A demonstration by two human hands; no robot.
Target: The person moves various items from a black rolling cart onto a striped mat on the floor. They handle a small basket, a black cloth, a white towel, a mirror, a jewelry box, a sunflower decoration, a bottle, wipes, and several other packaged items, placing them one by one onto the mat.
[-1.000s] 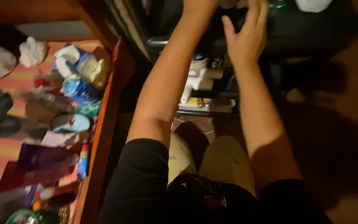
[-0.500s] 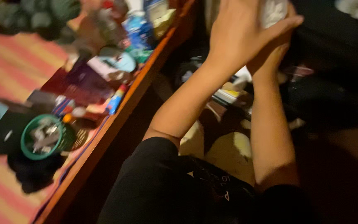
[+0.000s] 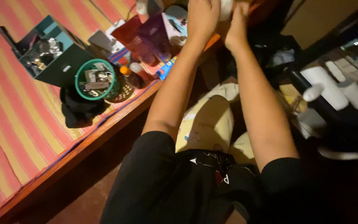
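Note:
My left hand (image 3: 201,18) and my right hand (image 3: 237,25) are stretched out together at the top of the view, over the wooden edge (image 3: 104,124) of a platform covered by a striped mat (image 3: 21,124). Both are closed around a white object (image 3: 227,7) held between them; most of it is cut off by the frame's top edge, so its kind is unclear. Just left of my hands lie purple and red packets (image 3: 150,35).
On the mat stand a green round basket (image 3: 96,79) of small items, an open teal box (image 3: 46,49), a black cloth (image 3: 77,112) and a small orange-capped bottle (image 3: 125,71). White rolls (image 3: 326,87) lie on dark shelving at the right. My knees (image 3: 208,124) are below.
My hands have closed on the white object and carried it left, from the dark shelving to over the platform's edge. The view has swung left, and the mat's clutter has come into sight.

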